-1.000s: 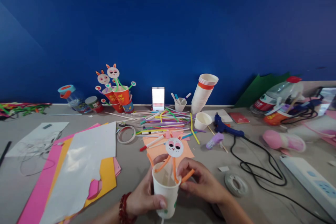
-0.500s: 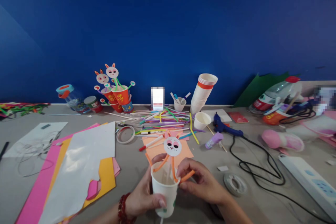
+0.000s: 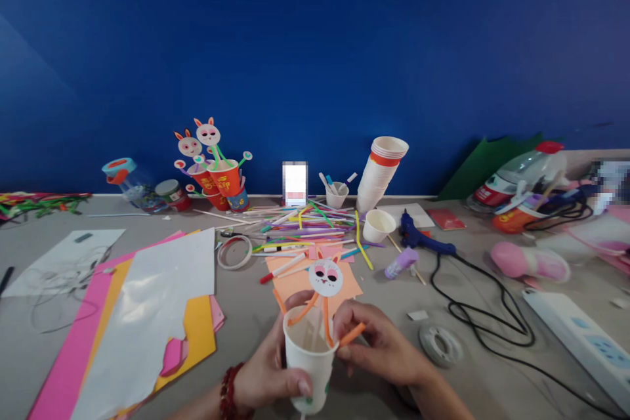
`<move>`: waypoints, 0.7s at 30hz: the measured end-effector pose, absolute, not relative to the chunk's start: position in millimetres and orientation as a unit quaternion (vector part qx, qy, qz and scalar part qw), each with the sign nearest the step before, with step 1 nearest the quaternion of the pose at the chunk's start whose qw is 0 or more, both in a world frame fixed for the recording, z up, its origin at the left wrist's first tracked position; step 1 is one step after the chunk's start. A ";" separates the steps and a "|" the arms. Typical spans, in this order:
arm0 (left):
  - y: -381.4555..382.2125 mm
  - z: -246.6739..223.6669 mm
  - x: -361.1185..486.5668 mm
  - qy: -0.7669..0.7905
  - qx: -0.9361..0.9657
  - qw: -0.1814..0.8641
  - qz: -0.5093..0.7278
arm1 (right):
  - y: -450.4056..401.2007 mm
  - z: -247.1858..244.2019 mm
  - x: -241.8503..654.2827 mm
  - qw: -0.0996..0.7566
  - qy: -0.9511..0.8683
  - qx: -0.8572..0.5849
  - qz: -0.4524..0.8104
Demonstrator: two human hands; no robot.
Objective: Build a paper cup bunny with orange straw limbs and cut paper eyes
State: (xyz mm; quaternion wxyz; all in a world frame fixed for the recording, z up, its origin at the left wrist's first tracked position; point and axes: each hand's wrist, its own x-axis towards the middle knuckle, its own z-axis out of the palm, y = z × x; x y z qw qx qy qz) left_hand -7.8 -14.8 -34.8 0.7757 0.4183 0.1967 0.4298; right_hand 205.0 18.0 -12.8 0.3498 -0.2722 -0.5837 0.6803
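Note:
My left hand [image 3: 268,367] is wrapped around a white paper cup [image 3: 311,367], holding it upright but slightly tilted. Above the cup's rim stands a round paper rabbit face [image 3: 325,277] with pink eyes and ears, joined to orange pipe cleaners inside the cup. At the rim's right side, the thumb and fingers of my right hand [image 3: 377,341] pinch an orange pipe cleaner [image 3: 353,333] that sticks out to the right. Another orange piece [image 3: 279,300] pokes out on the left, behind my left fingers. A thin white stick shows under the cup.
Behind the cup lie orange paper [image 3: 344,275] and a pile of coloured sticks [image 3: 315,230]. Stacked cups [image 3: 378,174], a glue gun [image 3: 426,239], a tape roll [image 3: 440,345] and a power strip [image 3: 581,341] are rightward. Paper sheets [image 3: 147,302] and finished rabbit cups [image 3: 224,177] are leftward.
The rabbit face has shifted slightly to the right and down. My right fingers have moved a little at the rim, still on the orange pipe cleaner. My left hand keeps its hold.

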 end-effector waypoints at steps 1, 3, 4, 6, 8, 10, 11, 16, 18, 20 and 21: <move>-14.5 -33.7 -7.4 0.194 0.419 0.777 0.429 | 18.0 -12.0 205.0 0.349 -0.584 -0.270 0.681; -13.9 -31.4 -7.1 0.193 0.419 0.777 0.428 | 17.9 -10.6 205.0 0.345 -0.582 -0.266 0.686; -13.7 -30.6 -7.1 0.195 0.420 0.777 0.427 | 17.9 -10.1 204.9 0.343 -0.580 -0.266 0.689; -13.4 -29.5 -7.4 0.201 0.421 0.778 0.421 | 17.9 -9.6 204.7 0.341 -0.577 -0.267 0.692; -13.5 -29.6 -7.7 0.206 0.418 0.779 0.420 | 17.8 -9.7 204.4 0.343 -0.577 -0.268 0.691; -13.8 -30.4 -7.9 0.205 0.418 0.778 0.422 | 17.8 -10.2 204.2 0.348 -0.580 -0.270 0.686; -14.1 -31.0 -7.9 0.204 0.419 0.777 0.422 | 17.8 -10.5 204.1 0.349 -0.581 -0.271 0.683; -13.9 -31.5 -7.1 0.209 0.425 0.770 0.427 | 17.7 -11.7 205.4 0.348 -0.584 -0.284 0.677; -13.0 -30.6 -7.0 0.213 0.424 0.772 0.424 | 17.9 -12.2 206.4 0.349 -0.581 -0.290 0.675; -11.8 -30.1 -7.0 0.211 0.420 0.778 0.417 | 18.2 -13.0 207.3 0.352 -0.577 -0.291 0.677; -11.3 -30.3 -7.1 0.210 0.417 0.780 0.417 | 18.5 -13.5 207.5 0.353 -0.575 -0.288 0.680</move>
